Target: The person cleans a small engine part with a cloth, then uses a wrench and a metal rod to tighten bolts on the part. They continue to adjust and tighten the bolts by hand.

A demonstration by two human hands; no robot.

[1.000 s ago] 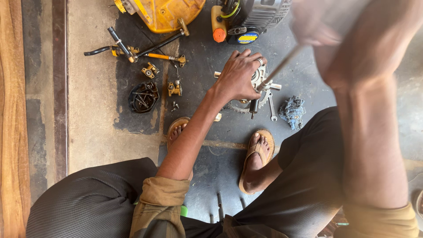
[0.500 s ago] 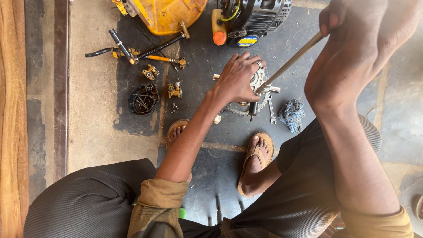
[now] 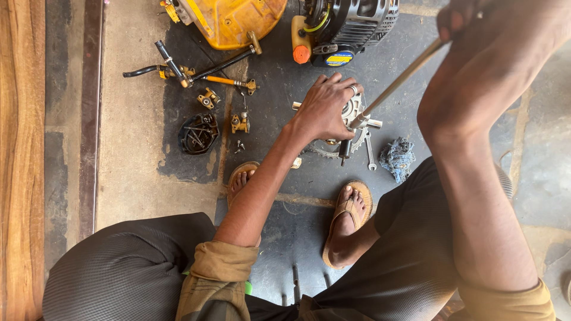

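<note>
My left hand presses flat on a round toothed metal part lying on the oily floor in front of my feet. Raised close to the camera at the upper right, my right hand grips the top of a long metal rod tool. The rod slants down to the left, and its tip rests on the metal part beside my left fingers. A spanner and a dark screwdriver lie just below the part.
A yellow machine cover and a black small engine stand at the top. Small brass fittings, a black bowl of screws and a bent handle bar lie left. A blue rag lies right. A wooden edge runs along the left.
My right hand has drawn in from the blurred upper right and settled on the rod's top, its tip staying on the part. The left hand has stayed on the part.
</note>
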